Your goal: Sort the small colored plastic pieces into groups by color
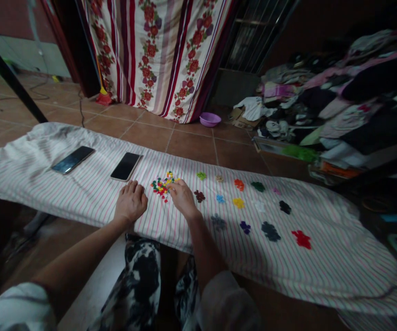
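Sleeve (227,303): behind right grip (182,196)
Mixed pieces (158,185): leftward, at its fingertips
Left grip (130,202): farther
Both grips: hold unclear

Head view, seemingly tilted, looks down over hands (131,201).

A purple basin (210,123) sits near a curtain (150,59).

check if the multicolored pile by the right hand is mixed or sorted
Mixed: in the multicolored pile, red, yellow and green pieces lie jumbled together beside the right hand.
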{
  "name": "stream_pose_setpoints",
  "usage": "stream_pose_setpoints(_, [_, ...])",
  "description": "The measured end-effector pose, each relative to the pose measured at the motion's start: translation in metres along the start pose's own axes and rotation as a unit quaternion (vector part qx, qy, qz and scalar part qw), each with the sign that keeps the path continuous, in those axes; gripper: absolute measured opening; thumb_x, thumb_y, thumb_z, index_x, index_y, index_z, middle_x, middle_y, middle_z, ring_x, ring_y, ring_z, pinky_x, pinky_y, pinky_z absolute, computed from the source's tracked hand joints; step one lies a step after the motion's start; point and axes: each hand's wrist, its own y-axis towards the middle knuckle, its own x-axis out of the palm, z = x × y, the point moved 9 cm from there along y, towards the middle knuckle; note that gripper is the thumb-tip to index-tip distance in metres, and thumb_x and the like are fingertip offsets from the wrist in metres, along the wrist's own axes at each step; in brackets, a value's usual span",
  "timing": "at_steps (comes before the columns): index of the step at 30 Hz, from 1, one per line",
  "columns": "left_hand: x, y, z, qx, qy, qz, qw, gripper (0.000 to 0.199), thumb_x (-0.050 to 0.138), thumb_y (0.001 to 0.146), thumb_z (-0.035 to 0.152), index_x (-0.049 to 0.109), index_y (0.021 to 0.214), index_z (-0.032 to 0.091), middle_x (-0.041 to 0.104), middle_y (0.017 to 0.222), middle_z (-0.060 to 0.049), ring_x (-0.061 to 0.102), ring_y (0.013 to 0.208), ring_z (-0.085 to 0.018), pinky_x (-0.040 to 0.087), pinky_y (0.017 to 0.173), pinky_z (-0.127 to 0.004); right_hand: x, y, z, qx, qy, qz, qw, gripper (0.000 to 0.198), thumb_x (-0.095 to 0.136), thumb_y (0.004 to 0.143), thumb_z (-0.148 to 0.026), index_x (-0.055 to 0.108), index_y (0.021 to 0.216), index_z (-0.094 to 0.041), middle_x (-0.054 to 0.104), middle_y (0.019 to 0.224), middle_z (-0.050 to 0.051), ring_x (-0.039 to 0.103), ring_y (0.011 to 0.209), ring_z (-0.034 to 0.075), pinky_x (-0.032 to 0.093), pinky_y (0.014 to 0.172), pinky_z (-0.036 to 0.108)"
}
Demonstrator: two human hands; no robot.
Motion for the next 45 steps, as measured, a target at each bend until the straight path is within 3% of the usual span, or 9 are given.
stream_pose_setpoints(21, [-0.001, -0.001, 0.0, -0.008, -0.005, 0.009, 1.0, 0.025, 0.043, 0.087, 0.025, 0.06, 0.102, 0.016, 0.059, 0.129, -0.018, 0.049, 0.128, -0.032, 0.038, 0.107, -0.047, 0.005, 0.005, -0.009, 0.035, -0.05, 0.012, 0.998, 0.007, 0.065, 0.086, -0.02, 0.067, 0.093, -0.023, 0.061, 0.101, 0.006, 0.057, 0.097, 0.019, 0.042, 0.086, 0.028])
stream_pose_setpoints(30, [-0.001, 0.0, 0.001, 0.001, 0.009, 0.012, 1.0, 0.024, 0.043, 0.088, 0.025, 0.06, 0.101, 0.016, 0.059, 0.128, -0.018, 0.05, 0.127, -0.032, 0.04, 0.105, -0.047, 0.009, 0.007, -0.02, -0.018, -0.053, 0.011, 0.998, 0.01, 0.058, 0.088, -0.016, 0.064, 0.085, -0.023, 0.066, 0.098, 0.005, 0.055, 0.1, 0.021, 0.04, 0.092, 0.033])
stream_pose_setpoints(37, [-0.006, -0.003, -0.001, 0.002, -0.028, 0.029, 0.999, 0.023, 0.043, 0.087, 0.024, 0.061, 0.098, 0.016, 0.059, 0.125, -0.018, 0.055, 0.119, -0.03, 0.044, 0.102, -0.045, 0.002, 0.008, -0.019, -0.023, 0.005, 0.039, 0.999, 0.015, 0.056, 0.087, -0.015, 0.066, 0.095, -0.023, 0.067, 0.096, 0.004, 0.058, 0.098, 0.018, 0.043, 0.091, 0.031])
stream_pose_setpoints(41, [-0.018, 0.0, -0.008, -0.046, -0.108, 0.036, 0.992, 0.025, 0.042, 0.089, 0.031, 0.063, 0.087, 0.019, 0.065, 0.101, -0.012, 0.063, 0.096, -0.025, 0.052, 0.089, -0.041, -0.013, 0.008, -0.005, 0.01, 0.096, 0.091, 0.991, 0.019, 0.055, 0.087, -0.017, 0.068, 0.1, -0.023, 0.066, 0.1, 0.004, 0.062, 0.089, 0.015, 0.048, 0.085, 0.027])
stream_pose_setpoints(44, [-0.048, -0.004, -0.008, -0.13, -0.217, 0.062, 0.965, 0.027, 0.042, 0.089, 0.036, 0.062, 0.08, 0.02, 0.067, 0.084, -0.007, 0.065, 0.082, -0.023, 0.055, 0.077, -0.038, -0.027, 0.007, 0.01, 0.029, 0.174, 0.142, 0.974, 0.019, 0.054, 0.086, -0.019, 0.069, 0.096, -0.022, 0.066, 0.095, 0.003, 0.064, 0.085, 0.014, 0.051, 0.082, 0.025])
stream_pose_setpoints(45, [-0.063, -0.008, 0.0, -0.124, -0.262, 0.075, 0.954, 0.028, 0.041, 0.09, 0.037, 0.062, 0.081, 0.021, 0.068, 0.082, -0.006, 0.066, 0.081, -0.022, 0.056, 0.076, -0.037, -0.031, 0.006, 0.014, 0.032, 0.196, 0.158, 0.967, 0.018, 0.053, 0.086, -0.018, 0.069, 0.094, -0.022, 0.066, 0.093, 0.003, 0.064, 0.084, 0.014, 0.051, 0.081, 0.025])
